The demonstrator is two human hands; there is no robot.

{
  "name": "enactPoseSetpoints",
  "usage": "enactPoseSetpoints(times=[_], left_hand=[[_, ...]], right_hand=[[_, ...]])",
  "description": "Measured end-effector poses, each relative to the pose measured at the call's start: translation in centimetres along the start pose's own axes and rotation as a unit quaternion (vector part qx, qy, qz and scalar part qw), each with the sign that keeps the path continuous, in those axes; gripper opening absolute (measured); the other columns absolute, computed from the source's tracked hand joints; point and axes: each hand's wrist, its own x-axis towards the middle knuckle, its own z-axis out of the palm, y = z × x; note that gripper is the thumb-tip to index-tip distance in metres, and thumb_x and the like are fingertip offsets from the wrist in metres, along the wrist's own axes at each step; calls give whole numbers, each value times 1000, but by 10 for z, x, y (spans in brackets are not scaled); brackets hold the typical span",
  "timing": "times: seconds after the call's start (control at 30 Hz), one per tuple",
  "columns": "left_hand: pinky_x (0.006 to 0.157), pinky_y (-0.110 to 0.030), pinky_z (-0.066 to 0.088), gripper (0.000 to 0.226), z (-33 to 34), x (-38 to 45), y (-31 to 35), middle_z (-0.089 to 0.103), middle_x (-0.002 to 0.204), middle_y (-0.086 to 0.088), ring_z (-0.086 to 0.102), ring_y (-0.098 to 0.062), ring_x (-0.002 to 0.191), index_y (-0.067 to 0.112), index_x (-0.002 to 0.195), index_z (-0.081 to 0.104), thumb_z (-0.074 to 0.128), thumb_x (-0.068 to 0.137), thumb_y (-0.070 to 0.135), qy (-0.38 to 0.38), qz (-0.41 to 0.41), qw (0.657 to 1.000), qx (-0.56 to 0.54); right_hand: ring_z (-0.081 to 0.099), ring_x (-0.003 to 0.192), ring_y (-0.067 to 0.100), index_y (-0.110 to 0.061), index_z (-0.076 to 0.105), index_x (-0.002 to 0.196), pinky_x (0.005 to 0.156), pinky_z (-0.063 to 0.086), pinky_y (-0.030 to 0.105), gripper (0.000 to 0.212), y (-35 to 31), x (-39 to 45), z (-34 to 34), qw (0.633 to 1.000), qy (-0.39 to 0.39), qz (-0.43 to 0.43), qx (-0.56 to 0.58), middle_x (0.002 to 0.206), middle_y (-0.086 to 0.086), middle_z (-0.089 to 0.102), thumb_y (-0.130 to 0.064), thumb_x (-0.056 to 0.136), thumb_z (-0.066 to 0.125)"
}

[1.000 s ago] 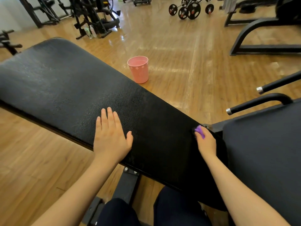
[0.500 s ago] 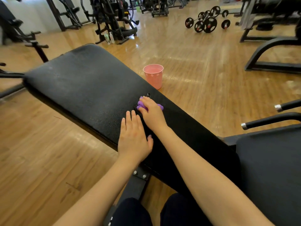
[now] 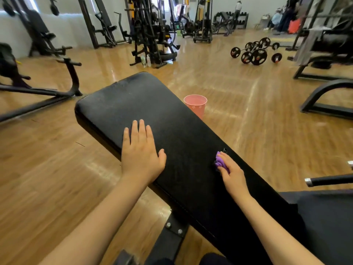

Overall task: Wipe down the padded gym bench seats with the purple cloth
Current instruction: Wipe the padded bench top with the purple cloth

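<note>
Right hand (image 3: 232, 174) curled around bunched purple cloth (image 3: 220, 162), cloth poking out past fingertips, pressed onto padded bench (image 3: 172, 127). Left hand (image 3: 140, 152) flat, fingers straight, well apart.

Purple cloth (image 3: 221, 163) bunched under the right hand (image 3: 232, 174), vivid against the black, finely grained vinyl of the padded bench (image 3: 156, 121) beneath both hands. Same black on the second pad (image 3: 328, 222) to the right of the right hand. Beyond the left hand (image 3: 140, 152), at the bench's far side, a salmon-pink bucket (image 3: 195, 106) dotted with small pale flowers. Honey-brown wooden floor (image 3: 47, 169) in plank pattern, streaked with glossy pale reflections. Black handle (image 3: 332, 181) with a silver end cap just right of the right hand. Far ahead, black barbell plates (image 3: 256, 53) with small reddish hub marks.
</note>
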Motion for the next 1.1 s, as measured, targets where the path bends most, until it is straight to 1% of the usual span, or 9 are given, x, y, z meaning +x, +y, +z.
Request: enactPoseSetpoints(times=[0.1, 0.17, 0.33, 0.43, 0.53, 0.67, 0.8, 0.9, 1.1], left_hand=[[117, -46, -3, 78, 2, 0, 2, 8, 159, -19, 2, -32, 148, 2, 151, 13, 33, 93, 51, 27, -3, 1000, 0], [117, -45, -3, 78, 2, 1, 2, 7, 159, -18, 2, -31, 148, 3, 151, 12, 32, 93, 51, 30, -3, 999, 9], [117, -47, 11, 76, -3, 2, 7, 28, 154, -19, 21, -32, 144, 1, 145, 35, 34, 86, 50, 6, -26, 999, 42], [115, -47, 16, 80, -4, 2, 8, 37, 149, -19, 30, -32, 141, 1, 140, 44, 26, 82, 53, 1, -32, 999, 40], [115, -47, 14, 82, -1, 2, 8, 35, 151, -18, 27, -32, 142, 2, 142, 41, 20, 82, 54, -1, -31, 999, 36], [111, -49, 22, 78, 7, 3, 6, 45, 143, -20, 39, -35, 135, -1, 134, 51, 31, 81, 52, 20, -24, 999, 27], [112, -49, 24, 79, 8, 3, 5, 44, 144, -20, 38, -34, 137, -1, 135, 49, 29, 81, 53, 30, -20, 999, 15], [112, -49, 23, 80, 9, 3, 5, 44, 144, -20, 37, -34, 137, -1, 136, 49, 28, 80, 53, 30, -19, 999, 10], [117, -47, 5, 83, 9, 4, 3, 26, 154, -20, 19, -33, 145, 0, 146, 32, 28, 82, 53, 41, -6, 999, 3]], right_hand=[[40, 131, 15, -6, 51, 131, 104, 24, 12, 39, -9, 15, 7, 1000, 0, -20, -2, 135, 3, 51, -3, 92, 54], [38, 133, 16, -5, 49, 133, 106, 22, 17, 41, -26, 34, 14, 999, -19, -45, -5, 138, 5, 49, -4, 92, 54], [37, 134, 21, -1, 49, 133, 103, 16, 10, 42, -106, 106, 57, 984, -88, -152, 6, 141, 12, 46, 0, 91, 53], [36, 135, 21, -2, 47, 134, 100, 12, 5, 44, -140, 132, 76, 977, -112, -182, 22, 142, 12, 44, -2, 91, 54], [33, 135, 12, -8, 48, 135, 98, 8, -5, 46, -116, 121, 66, 975, -111, -190, 40, 143, 5, 44, -3, 90, 57], [31, 131, 4, -11, 51, 133, 102, 12, -2, 49, -60, 88, 37, 980, -83, -173, 40, 140, -2, 45, 1, 87, 60], [34, 129, 5, -10, 52, 131, 100, 15, -3, 47, -39, 65, 25, 988, -50, -140, 45, 133, -9, 45, 3, 86, 60], [41, 127, 12, -3, 55, 127, 98, 18, -3, 41, -49, 79, 33, 991, -42, -119, 32, 134, 5, 52, 3, 87, 60], [44, 128, 19, -1, 57, 126, 105, 23, 14, 38, -153, 165, 86, 977, -82, -198, 8, 135, 12, 52, -3, 88, 60]])
